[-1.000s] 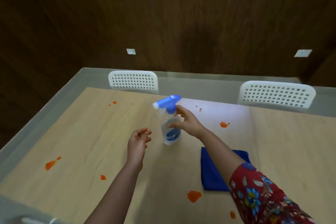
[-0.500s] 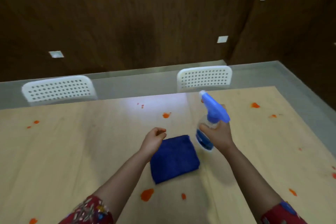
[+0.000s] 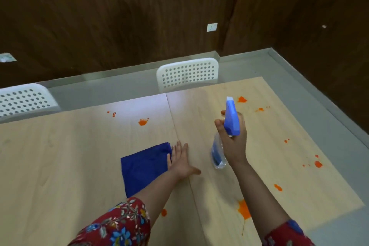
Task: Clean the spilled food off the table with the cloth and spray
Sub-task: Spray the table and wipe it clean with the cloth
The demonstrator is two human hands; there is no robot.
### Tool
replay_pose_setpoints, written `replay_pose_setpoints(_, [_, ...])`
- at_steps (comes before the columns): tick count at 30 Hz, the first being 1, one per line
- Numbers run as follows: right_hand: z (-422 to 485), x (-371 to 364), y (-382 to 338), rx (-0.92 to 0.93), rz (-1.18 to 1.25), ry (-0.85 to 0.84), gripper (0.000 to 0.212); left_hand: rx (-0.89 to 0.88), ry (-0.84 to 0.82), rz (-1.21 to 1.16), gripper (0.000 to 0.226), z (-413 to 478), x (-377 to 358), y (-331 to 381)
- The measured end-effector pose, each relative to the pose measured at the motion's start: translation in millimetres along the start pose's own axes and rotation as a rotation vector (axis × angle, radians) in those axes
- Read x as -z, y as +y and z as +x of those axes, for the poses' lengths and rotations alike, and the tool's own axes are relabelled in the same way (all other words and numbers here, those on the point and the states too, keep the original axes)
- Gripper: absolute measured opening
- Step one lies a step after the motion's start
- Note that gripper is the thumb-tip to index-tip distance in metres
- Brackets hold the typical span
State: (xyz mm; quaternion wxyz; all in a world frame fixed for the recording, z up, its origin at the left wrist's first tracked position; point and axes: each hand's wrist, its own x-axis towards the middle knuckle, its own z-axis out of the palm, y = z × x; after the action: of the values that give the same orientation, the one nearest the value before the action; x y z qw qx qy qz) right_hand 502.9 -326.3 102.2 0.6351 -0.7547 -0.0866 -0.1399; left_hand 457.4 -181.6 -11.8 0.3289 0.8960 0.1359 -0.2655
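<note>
Gripped bottle [image 3: 231, 122] in right hand [image 3: 234, 146], fingers curled round its neck.
Rested left hand [image 3: 179, 163] flat, fingers straight, on right edge of cloth [image 3: 143, 166] at mid-table [image 3: 60, 166]; held bottle tilted, just right of it, amid spills [image 3: 244, 209].

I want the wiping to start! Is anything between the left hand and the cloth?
Nothing visible. The left hand lies flat at the right edge of the cloth. The spray is further right, in the right hand.

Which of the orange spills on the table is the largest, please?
The orange splat near the table's near edge, beside the right forearm: it is broadest and trails a thin streak, while the others are small dabs.
</note>
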Motion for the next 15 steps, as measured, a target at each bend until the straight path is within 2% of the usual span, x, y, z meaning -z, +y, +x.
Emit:
replay_pose_setpoints(3, [5.7,5.5,2.1,0.072,0.033,-0.037,0.039,-0.024,-0.007,0.089,0.131,-1.8,-9.0,-4.5])
replay_pose_setpoints(6, [12.8,10.8,-3.3,0.052,0.079,-0.119,0.034,-0.02,-0.017,0.135,0.138,-2.3,-9.9,-3.9])
replay_pose_setpoints(8, [23.6,13.3,-8.7,-0.06,0.026,-0.176,0.014,-0.02,-0.042,0.163,0.142,-2.3,-9.1,-3.2])
replay_pose_setpoints(9, [31.3,14.1,-10.4,-0.147,-0.016,-0.212,0.011,-0.021,-0.054,0.171,0.143,-2.5,-8.6,-2.9])
replay_pose_setpoints(12, [56.9,15.4,-7.2,-0.41,-0.138,-0.352,0.044,-0.022,-0.082,0.189,0.146,-3.0,-7.0,-2.6])
replay_pose_setpoints(15, [73.5,12.0,6.8,-0.533,-0.248,-0.468,0.051,-0.017,-0.083,0.198,0.147,-5.1,-6.1,-1.5])
